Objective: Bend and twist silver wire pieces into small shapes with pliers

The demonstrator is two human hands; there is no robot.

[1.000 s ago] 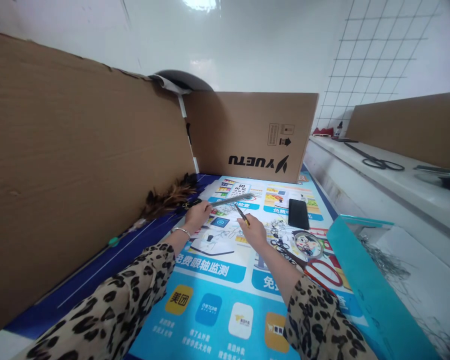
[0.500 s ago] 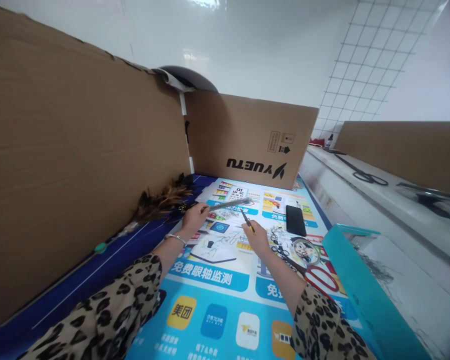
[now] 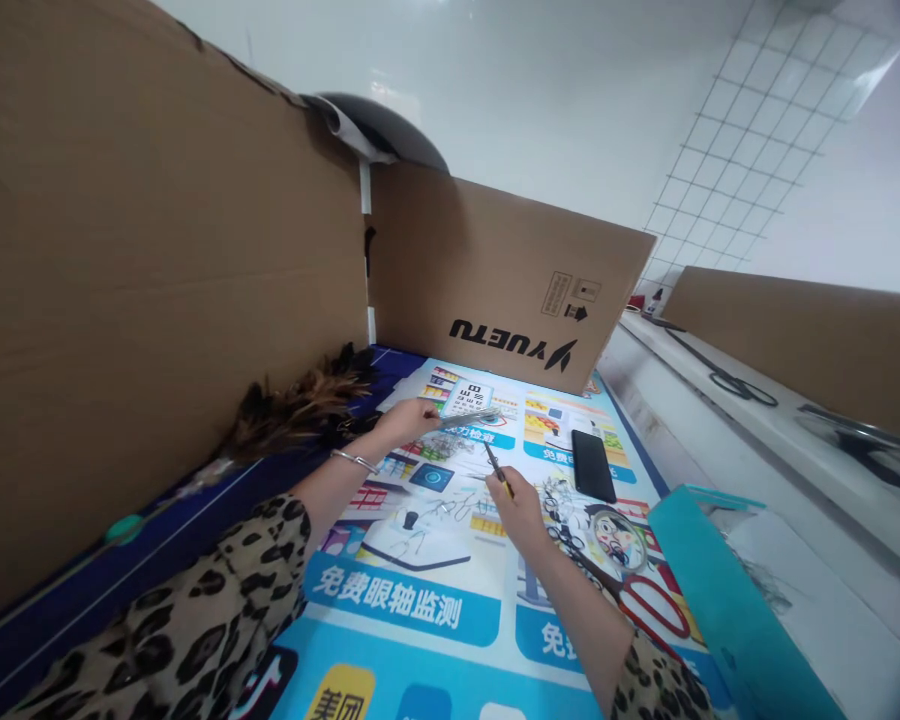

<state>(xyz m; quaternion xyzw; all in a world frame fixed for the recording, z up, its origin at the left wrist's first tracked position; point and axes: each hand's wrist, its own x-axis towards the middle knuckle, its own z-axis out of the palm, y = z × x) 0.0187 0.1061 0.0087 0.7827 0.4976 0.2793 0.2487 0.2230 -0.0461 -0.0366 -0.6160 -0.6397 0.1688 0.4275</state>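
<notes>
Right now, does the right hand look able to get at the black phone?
Probably yes: the black phone lies near the right hand, to its right, with only low wire pieces seen between them. The pointed tool in that hand may need setting down first.

Taking the right hand (image 3: 521, 505) as the clock's centre, I see open passage toward seven, over the flat printed sheet (image 3: 420, 655). Upright cardboard (image 3: 510, 260) walls off twelve; the feather duster (image 3: 292, 410) crowds ten, past the left hand (image 3: 411, 420). A phone (image 3: 592, 465) lies at two, while red-handled scissors (image 3: 624, 592) and the teal box (image 3: 735, 600) obstruct four.
</notes>
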